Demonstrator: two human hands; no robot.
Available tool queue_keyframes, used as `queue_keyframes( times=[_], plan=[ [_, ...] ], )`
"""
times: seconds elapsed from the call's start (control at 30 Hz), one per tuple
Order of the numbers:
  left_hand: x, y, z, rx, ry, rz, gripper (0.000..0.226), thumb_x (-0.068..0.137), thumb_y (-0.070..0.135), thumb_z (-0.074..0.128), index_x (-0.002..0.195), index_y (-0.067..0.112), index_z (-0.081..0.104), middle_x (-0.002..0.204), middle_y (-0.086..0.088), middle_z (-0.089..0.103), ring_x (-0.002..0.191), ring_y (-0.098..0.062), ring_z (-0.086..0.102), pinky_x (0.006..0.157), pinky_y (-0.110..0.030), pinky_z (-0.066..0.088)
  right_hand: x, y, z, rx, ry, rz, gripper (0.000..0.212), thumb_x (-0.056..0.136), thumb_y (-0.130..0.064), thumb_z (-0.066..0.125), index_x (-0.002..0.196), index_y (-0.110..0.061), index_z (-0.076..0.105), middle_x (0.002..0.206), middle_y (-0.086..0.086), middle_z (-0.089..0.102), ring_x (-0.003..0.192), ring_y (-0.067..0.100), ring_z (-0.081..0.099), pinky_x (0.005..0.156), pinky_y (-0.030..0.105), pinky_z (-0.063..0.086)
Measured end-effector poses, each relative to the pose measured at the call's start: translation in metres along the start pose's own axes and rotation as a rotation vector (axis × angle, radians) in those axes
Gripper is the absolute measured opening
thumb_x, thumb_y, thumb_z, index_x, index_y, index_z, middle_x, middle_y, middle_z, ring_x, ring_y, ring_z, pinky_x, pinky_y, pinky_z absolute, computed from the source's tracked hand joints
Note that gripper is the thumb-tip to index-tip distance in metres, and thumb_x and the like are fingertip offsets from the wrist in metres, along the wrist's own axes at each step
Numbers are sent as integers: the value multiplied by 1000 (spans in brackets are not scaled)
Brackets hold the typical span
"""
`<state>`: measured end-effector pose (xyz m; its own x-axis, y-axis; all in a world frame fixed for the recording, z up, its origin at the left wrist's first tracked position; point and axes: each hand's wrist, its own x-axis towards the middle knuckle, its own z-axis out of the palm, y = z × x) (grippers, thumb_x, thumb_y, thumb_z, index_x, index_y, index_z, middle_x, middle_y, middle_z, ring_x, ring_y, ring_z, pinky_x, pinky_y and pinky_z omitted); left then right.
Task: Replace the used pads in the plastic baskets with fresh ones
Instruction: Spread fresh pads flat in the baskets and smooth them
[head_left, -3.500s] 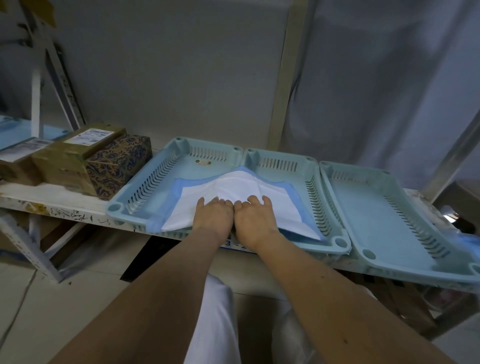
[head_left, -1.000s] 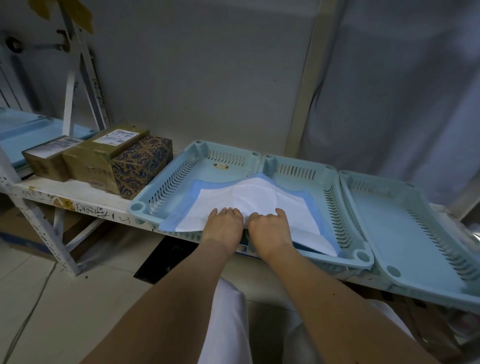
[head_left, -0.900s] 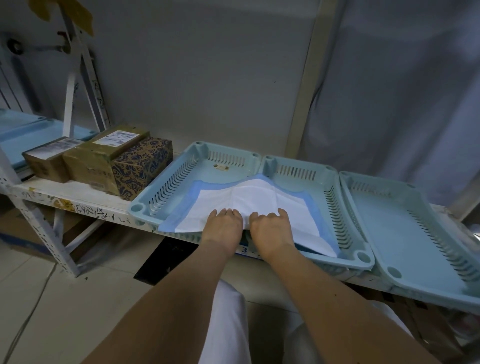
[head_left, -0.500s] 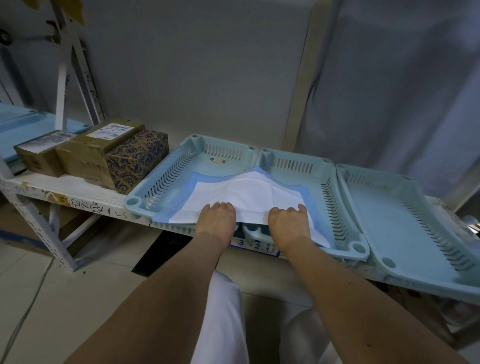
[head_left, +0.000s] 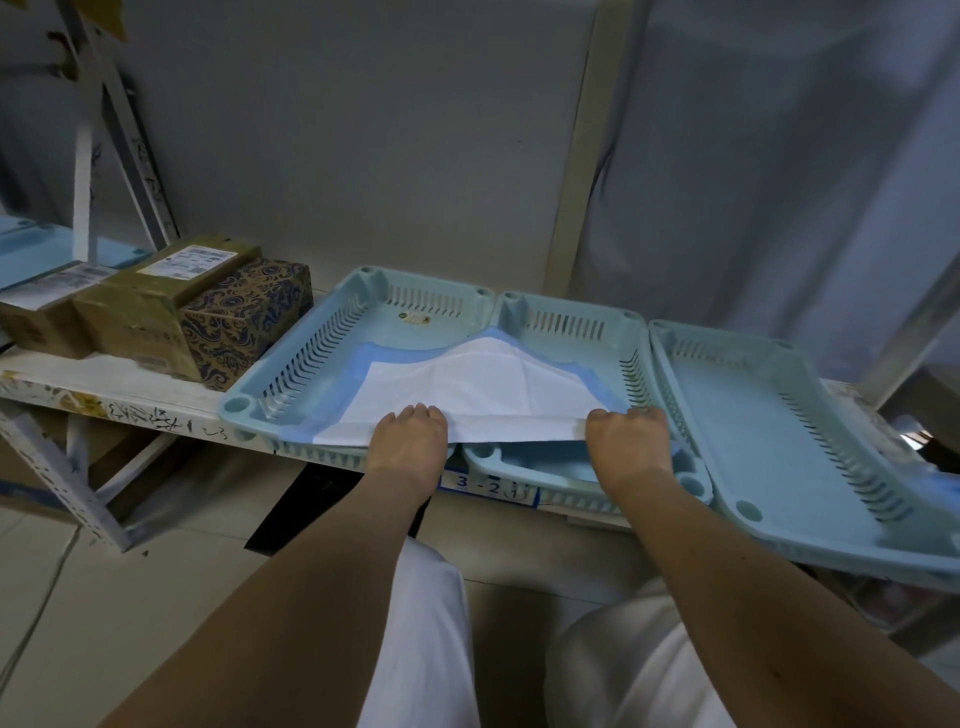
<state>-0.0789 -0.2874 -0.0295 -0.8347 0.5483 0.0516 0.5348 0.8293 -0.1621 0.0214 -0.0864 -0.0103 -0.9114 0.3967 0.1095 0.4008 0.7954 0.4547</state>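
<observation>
The pad (head_left: 467, 384), white with a blue border, sits at the centre of the frame, draped over the wall shared by the left basket (head_left: 332, 332) and the middle basket (head_left: 571, 322), peaked along that ridge. Left hand (head_left: 410, 441) grips its near edge, fingers curled over it; right hand (head_left: 628, 441) pinches the same edge further right, lifting it off the middle basket's front rim. A third basket (head_left: 779, 415) sits to the right, touching the middle one. All three rest on a white shelf (head_left: 104, 384). Cardboard boxes (head_left: 171, 312) stand at mid-left.
</observation>
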Motion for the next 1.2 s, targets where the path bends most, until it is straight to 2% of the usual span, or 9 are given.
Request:
queue_keyframes(
  times=[0.2,0.3,0.53,0.63,0.73,0.97,1.07,1.13,1.2],
  plan=[
    [-3,0,-1,35,-8,-5,49,83,5,58,129,6,40,127,-9,52,118,-21,50,97,-29,39,-2,8,5,-132,-89,57,23,90,-24,49,112,-23,58,110,-1,61,111,21,43,87,36,35],
    [-3,0,-3,47,-30,7,51,84,5,57,132,5,39,128,-9,51,118,-22,50,97,-29,39,-2,7,5,-154,-120,62,20,90,-24,51,108,-25,60,106,-3,64,112,20,45,89,35,34],
    [-2,0,-8,16,-59,1,53,85,3,58,133,3,37,131,-12,47,119,-24,50,98,-29,39,0,-2,4,-129,-126,170,25,92,-26,47,113,-18,58,112,5,56,102,20,51,67,31,34],
    [-1,1,-8,17,-57,-4,52,85,4,57,133,2,36,131,-13,47,119,-24,50,96,-30,41,1,-7,3,11,-57,236,27,91,-21,48,117,-14,55,109,7,53,90,18,58,62,29,43],
    [-1,2,-7,22,-53,-7,54,83,5,60,131,3,37,129,-12,48,117,-23,52,95,-29,42,2,-12,-1,197,-53,256,28,88,-12,54,116,-14,57,106,4,65,97,22,64,79,33,53],
    [-2,-2,-8,55,-17,-24,53,83,8,60,131,4,37,126,-11,51,114,-24,54,91,-30,43,18,-9,-14,1115,-133,579,31,94,-11,42,117,-2,61,120,17,61,109,31,57,72,27,41],
    [-5,-12,-9,97,11,-86,51,84,10,60,131,6,40,122,-8,56,112,-23,56,92,-31,41,26,-7,-17,1306,-70,663,26,96,-10,39,105,-3,62,115,21,60,90,28,56,58,26,34],
    [-6,-23,-10,118,32,-147,44,85,11,57,127,11,45,119,-4,58,111,-21,56,93,-32,39,31,-9,-17,1397,-8,785,23,94,-19,42,85,-6,58,102,16,61,84,27,53,67,31,37],
    [-9,-35,-13,130,48,-191,36,87,12,54,122,16,50,117,-2,59,110,-21,54,93,-33,37,32,-10,-20,1589,42,878,38,91,-39,46,93,-5,62,102,12,63,91,29,58,81,38,48]
  ],
)
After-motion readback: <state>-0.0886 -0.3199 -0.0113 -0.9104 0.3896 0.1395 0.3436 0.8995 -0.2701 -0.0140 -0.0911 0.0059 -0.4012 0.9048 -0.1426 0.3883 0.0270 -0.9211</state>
